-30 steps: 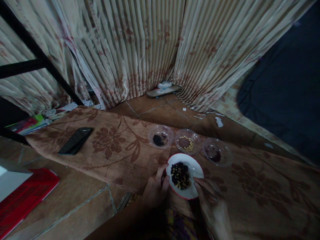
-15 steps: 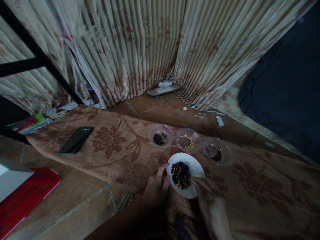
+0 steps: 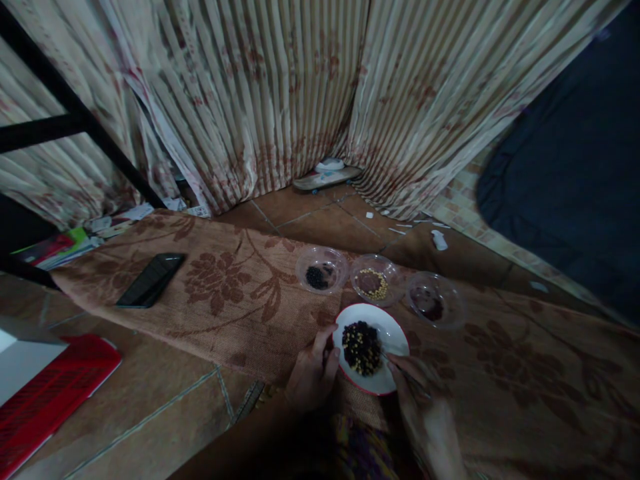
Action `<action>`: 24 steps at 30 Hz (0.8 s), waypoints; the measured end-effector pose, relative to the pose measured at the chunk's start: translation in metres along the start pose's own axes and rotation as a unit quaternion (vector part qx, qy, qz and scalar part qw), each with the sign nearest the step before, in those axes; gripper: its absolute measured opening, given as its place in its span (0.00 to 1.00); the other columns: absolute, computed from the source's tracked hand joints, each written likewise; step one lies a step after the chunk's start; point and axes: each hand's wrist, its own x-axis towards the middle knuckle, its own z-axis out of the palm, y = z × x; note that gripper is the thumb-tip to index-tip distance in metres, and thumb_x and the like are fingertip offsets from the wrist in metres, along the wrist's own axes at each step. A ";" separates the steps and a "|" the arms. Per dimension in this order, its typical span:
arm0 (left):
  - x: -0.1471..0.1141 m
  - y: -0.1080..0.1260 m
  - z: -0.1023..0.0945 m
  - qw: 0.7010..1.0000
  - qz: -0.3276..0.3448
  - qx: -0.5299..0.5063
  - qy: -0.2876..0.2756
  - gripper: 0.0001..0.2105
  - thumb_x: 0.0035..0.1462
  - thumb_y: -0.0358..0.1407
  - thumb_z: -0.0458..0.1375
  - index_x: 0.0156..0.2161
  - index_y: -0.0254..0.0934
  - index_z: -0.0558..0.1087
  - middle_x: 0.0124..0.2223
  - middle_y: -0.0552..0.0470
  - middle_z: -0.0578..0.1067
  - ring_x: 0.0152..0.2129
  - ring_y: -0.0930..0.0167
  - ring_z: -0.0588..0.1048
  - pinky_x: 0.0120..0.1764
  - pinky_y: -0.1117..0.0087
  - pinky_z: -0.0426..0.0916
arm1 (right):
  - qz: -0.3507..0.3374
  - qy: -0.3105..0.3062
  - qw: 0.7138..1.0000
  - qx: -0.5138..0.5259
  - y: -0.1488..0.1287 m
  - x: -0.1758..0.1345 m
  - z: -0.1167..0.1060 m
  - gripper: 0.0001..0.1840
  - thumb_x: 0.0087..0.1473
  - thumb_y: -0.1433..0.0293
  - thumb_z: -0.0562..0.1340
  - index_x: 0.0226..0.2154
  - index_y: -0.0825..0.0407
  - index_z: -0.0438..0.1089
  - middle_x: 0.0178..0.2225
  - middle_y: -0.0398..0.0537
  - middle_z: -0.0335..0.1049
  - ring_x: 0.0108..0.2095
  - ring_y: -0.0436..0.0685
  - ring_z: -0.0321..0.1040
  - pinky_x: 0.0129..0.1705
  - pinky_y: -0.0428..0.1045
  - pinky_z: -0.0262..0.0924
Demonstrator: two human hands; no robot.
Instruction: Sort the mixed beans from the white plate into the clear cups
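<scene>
Clock = from plate centre. Left hand [image 3: 314, 370] at 8: thumb and fingers pinched on rim of plate [image 3: 393, 333] (white, red edge). Right hand [image 3: 425, 393] at 4: fingers closed on thin utensil [image 3: 384, 356], near end at the bean mix. Utensil mostly hidden by the fingers, type unclear. Mix [image 3: 361, 350], dark plus yellow beans, sits left of centre in plate. Plate on desk [image 3: 285, 327], brown floral cloth over it.

Three clear bowls in a row behind plate: black beans [image 3: 316, 277] at 11, yellow beans [image 3: 379, 289] at 12, dark red beans [image 3: 434, 309] at 2. Phone [image 3: 151, 280] lies well apart, between 9 and 10.

Room: dim, tiled floor [image 3: 300, 213]. Skateboard [image 3: 327, 179] between 11 and 12, against striped curtains [image 3: 270, 100]. White scraps [image 3: 439, 240] on floor at 1. Dark fabric [image 3: 565, 167] between 1 and 2. Black frame [image 3: 75, 110] at 10. Red slotted panel [image 3: 55, 383] at 9, below desk level.
</scene>
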 end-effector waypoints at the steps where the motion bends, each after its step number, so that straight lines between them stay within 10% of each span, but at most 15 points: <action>1: 0.000 0.000 0.000 1.000 0.000 0.001 0.000 0.19 0.66 0.36 0.46 0.61 0.41 0.59 0.47 0.50 0.77 0.40 0.69 0.77 0.46 0.67 0.70 | -0.001 0.002 1.000 0.000 0.000 0.000 -0.001 0.17 0.60 0.56 0.57 0.36 0.47 0.77 0.39 0.49 0.78 0.41 0.59 0.73 0.44 0.53 0.66; 24: -0.001 -0.001 0.001 1.000 0.001 -0.009 0.007 0.19 0.66 0.36 0.46 0.61 0.41 0.60 0.45 0.50 0.78 0.38 0.69 0.78 0.45 0.68 0.71 | 0.110 0.049 0.991 0.062 0.002 -0.006 -0.007 0.17 0.54 0.53 0.62 0.34 0.48 0.78 0.40 0.51 0.77 0.42 0.60 0.73 0.44 0.54 0.66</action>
